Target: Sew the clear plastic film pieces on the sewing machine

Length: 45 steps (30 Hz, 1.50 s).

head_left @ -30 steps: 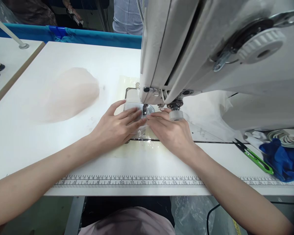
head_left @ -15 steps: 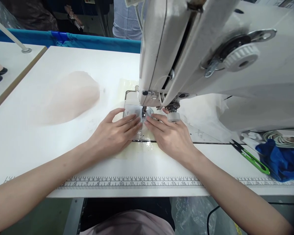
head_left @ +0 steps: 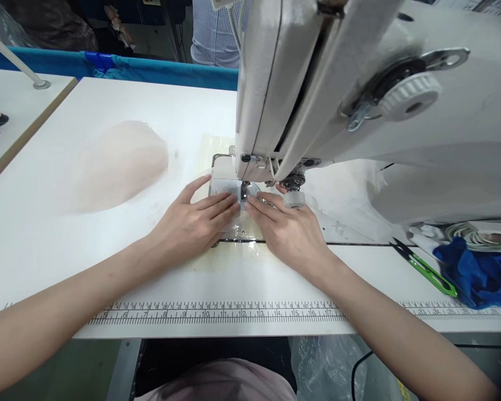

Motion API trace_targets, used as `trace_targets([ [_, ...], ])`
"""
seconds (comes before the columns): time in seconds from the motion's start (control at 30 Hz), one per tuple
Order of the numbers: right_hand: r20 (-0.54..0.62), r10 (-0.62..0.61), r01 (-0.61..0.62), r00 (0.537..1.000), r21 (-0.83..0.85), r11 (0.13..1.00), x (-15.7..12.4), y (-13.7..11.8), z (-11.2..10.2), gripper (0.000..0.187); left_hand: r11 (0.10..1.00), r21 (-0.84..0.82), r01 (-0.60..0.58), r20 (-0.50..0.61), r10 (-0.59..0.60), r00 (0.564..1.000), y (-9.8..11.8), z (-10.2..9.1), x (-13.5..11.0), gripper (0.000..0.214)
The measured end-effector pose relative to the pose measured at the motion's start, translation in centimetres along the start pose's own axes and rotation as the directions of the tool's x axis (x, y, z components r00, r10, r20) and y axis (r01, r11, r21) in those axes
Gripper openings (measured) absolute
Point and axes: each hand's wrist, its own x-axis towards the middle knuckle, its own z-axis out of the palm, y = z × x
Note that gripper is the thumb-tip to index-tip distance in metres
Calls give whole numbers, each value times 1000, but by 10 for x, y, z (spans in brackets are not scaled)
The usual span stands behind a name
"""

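Observation:
My left hand [head_left: 196,225] lies palm down beside the presser foot [head_left: 244,190] of a white sewing machine [head_left: 275,89]. Its fingers stretch out flat, the thumb spread away from them. On the other side of the foot, my right hand [head_left: 290,231] rests with fingers extended, its fingertips close to the left ones. Both sets of fingertips press on the machine bed [head_left: 242,231], near a clear plate [head_left: 225,187]. Any thin cloth under the fingers cannot be made out. A sheer beige fabric piece [head_left: 123,164] lies flat on the table to the left.
Green thread snips [head_left: 428,270] and a crumpled blue cloth [head_left: 480,273] lie at the right. A printed ruler strip [head_left: 217,313] runs along the white table's front edge. Blue fabric [head_left: 167,71] hangs behind the table. A striped shirt [head_left: 215,33] shows beyond.
My left hand has edged slightly, its thumb a little higher and farther from the fingers. My right hand stays almost in place by the presser foot. The whole view has shifted slightly.

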Motion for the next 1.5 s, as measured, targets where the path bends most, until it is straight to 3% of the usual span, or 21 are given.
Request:
trace_targets([
  [0.33,33,17,-18,999,3,1000,2,1,3,43,1000,-2,21,-2,-21,1000,-4,4,3,32],
  [0.93,10,21,-21,1000,9,1000,4,0,1,36,999,-20,49,-18,-49,999,-2,5,1,34],
  [1.17,-34,45,-47,998,-56,997,3,0,-3,36,995,24,100,42,-101,994,-5,0,2,68],
  [1.27,-148,75,-84,986,-62,995,6,-6,-8,35,988,146,46,-48,-39,998,-6,-8,-1,44],
  [1.37,-177,49,-36,983,72,997,8,-16,-12,31,980,198,33,-198,7,980,-6,-16,-1,18],
  [1.43,-151,-18,44,988,167,985,9,-22,-14,28,985,171,34,-208,3,978,-7,-17,2,6],
  [1.5,-131,-28,55,991,206,977,8,-24,-15,30,992,126,1,-136,16,991,-9,-13,5,20],
])
